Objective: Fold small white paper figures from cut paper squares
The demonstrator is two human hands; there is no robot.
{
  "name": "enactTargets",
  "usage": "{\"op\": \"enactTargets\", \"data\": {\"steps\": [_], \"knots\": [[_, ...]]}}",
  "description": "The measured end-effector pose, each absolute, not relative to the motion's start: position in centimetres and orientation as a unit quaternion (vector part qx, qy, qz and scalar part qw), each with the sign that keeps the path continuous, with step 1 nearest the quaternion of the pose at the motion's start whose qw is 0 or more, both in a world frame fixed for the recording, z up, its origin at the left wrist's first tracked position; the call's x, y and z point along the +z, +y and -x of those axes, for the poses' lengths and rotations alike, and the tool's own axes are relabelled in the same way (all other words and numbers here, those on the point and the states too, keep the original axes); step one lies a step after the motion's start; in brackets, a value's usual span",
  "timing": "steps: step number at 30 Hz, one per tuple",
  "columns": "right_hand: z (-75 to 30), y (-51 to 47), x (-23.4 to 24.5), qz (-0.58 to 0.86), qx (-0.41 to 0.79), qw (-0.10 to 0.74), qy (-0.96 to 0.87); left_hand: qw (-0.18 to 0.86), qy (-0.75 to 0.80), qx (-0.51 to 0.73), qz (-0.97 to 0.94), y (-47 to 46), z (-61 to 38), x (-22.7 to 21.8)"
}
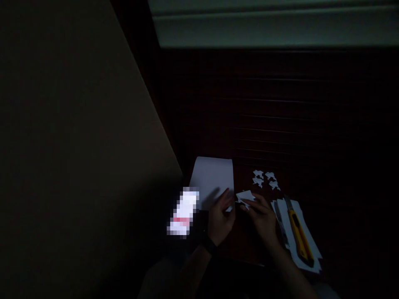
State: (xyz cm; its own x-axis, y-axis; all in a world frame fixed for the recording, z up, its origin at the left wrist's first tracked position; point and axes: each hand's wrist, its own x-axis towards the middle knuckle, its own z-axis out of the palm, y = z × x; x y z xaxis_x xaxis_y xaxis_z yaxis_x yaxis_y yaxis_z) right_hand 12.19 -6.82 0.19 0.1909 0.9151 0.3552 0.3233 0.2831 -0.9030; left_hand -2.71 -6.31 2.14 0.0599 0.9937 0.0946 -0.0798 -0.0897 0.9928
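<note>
In the dim head view my right hand (262,216) pinches a small piece of folded white paper (245,196) between thumb and fingers. The paper has pointed corners and slanting edges. My left hand (220,218), with a dark band at the wrist, is beside it, over the lower right part of a white paper sheet (215,178). Its fingers are loosely curved and the thumb stands apart from them, with a white patch showing through the gap. The left hand does not touch the folded paper.
Several small folded paper figures (257,182) lie behind my right hand. A yellow utility knife (299,236) rests on stacked white paper (308,241) at the right. A bright, blurred-out screen (183,211) glows at the left. A pale wall (77,124) rises on the left.
</note>
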Motion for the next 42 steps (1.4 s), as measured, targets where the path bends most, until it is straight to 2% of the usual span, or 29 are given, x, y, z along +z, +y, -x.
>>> {"op": "enactTargets", "data": {"steps": [4,7,13,18,22,29,36,42], "knots": [[-11.8,-8.5,-0.6,0.525,0.156,0.530,-0.647,0.712,0.419,0.472,-0.307,-7.9,3.3,1.6],[-11.1,-9.8,-1.5,0.502,0.120,0.502,-0.694,0.754,0.379,0.481,-0.238,-9.1,3.1,1.0],[-9.7,-11.3,-1.0,0.495,0.163,0.486,-0.702,0.727,0.394,0.523,-0.204,-9.2,3.0,0.6],[-10.4,-10.5,1.9,0.534,0.247,0.503,-0.633,0.645,0.458,0.550,-0.269,-7.6,3.3,0.9],[-11.5,-7.7,2.8,0.537,0.351,0.505,-0.577,0.619,0.468,0.538,-0.330,-5.6,2.7,0.9],[-13.6,-3.4,0.6,0.558,0.446,0.484,-0.506,0.665,0.441,0.490,-0.352,-1.8,1.9,0.2],[-15.2,-2.1,-0.4,0.514,0.488,0.394,-0.585,0.672,0.464,0.465,-0.341,0.0,2.0,-1.1],[-16.0,-1.3,-0.2,0.503,0.559,0.354,-0.556,0.688,0.448,0.437,-0.367,0.5,2.4,-1.1]]}}
